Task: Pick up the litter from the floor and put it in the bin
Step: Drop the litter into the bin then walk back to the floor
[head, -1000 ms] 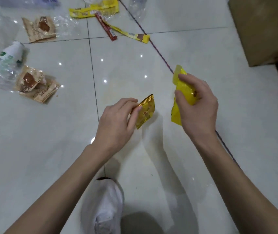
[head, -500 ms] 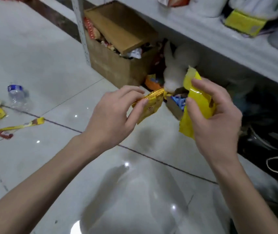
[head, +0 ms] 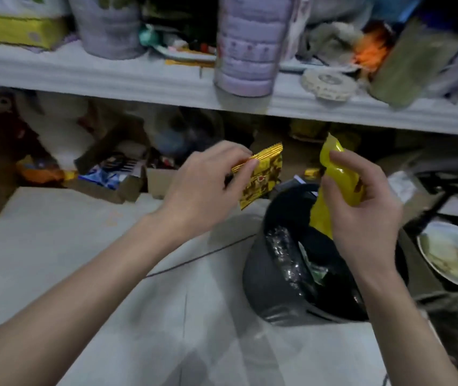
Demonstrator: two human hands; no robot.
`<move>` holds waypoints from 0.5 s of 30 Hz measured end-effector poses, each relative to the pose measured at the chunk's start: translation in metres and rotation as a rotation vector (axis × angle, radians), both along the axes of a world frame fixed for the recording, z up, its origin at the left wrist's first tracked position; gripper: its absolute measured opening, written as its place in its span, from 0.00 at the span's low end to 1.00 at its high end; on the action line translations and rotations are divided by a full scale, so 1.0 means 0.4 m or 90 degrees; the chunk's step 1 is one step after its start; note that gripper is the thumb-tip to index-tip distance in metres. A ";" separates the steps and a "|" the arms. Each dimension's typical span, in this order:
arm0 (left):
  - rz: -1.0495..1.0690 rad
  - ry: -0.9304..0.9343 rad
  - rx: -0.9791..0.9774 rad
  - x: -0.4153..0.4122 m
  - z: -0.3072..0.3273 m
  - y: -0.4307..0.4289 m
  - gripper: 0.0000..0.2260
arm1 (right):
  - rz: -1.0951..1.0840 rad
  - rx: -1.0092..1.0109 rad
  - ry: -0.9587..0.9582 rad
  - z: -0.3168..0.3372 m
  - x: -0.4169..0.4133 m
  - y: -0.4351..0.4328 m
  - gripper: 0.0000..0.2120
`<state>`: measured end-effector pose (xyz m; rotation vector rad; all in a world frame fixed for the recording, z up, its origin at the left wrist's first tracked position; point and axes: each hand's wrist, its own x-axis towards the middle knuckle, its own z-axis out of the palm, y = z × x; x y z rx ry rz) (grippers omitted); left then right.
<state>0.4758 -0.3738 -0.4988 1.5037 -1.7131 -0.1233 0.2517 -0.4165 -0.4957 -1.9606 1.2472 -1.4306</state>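
My left hand [head: 202,188] pinches a small gold and yellow snack wrapper [head: 264,176] between thumb and fingers, just left of the bin and above the floor. My right hand [head: 361,213] grips a crumpled bright yellow wrapper [head: 336,174], held over the open mouth of the bin. The bin [head: 261,277] is round and dark grey, stands on the white tiled floor at the right, and holds several pieces of rubbish in a black liner.
A white shelf [head: 138,82] crosses the view above the bin, loaded with purple tubs [head: 247,43] and clutter. Under it lie cardboard boxes [head: 116,188] and packets. A plate [head: 450,254] with food scraps sits right of the bin.
The view has swung from the littered floor to the shelf and the bin. Both hands, still holding their wrappers, now hang at the bin, the right one over its mouth.
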 end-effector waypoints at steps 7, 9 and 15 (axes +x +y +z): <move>-0.096 0.067 0.129 -0.212 -0.127 -0.082 0.13 | -0.117 0.049 0.083 -0.089 -0.196 -0.034 0.15; -0.108 0.060 0.165 -0.222 -0.147 -0.078 0.16 | -0.120 0.068 0.103 -0.105 -0.211 -0.030 0.16; -0.043 0.043 0.160 -0.110 -0.147 -0.039 0.16 | -0.076 0.141 0.300 -0.081 -0.152 -0.024 0.16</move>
